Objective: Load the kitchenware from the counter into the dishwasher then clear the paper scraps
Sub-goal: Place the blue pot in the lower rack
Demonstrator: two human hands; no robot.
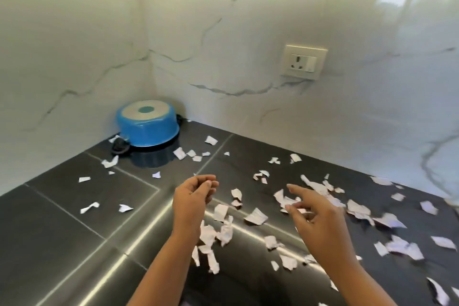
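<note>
In the head view, a dark, glossy tiled stone counter runs into a corner formed by white marble-veined wall panels. A round blue metal cooking pot stands upside down deep in that corner, close to both walls, its pale flat base facing up and a black side handle sticking out toward the left. Torn white paper scraps lie scattered over most of the counter, sparse near the pot and on the left tiles, and thickest in the middle and toward the right edge. Both bare forearms reach in from the bottom of the frame above the scraps. The left hand is held above the counter with its fingers loosely curled and the tips drawn together; nothing shows inside it. The right hand is over a cluster of scraps with its index finger stretched forward and the other fingers bent; whether those fingers pinch a scrap or merely hang over the paper cannot be told. A cream rectangular wall socket with a switch is mounted on the right-hand wall, above the counter.
</note>
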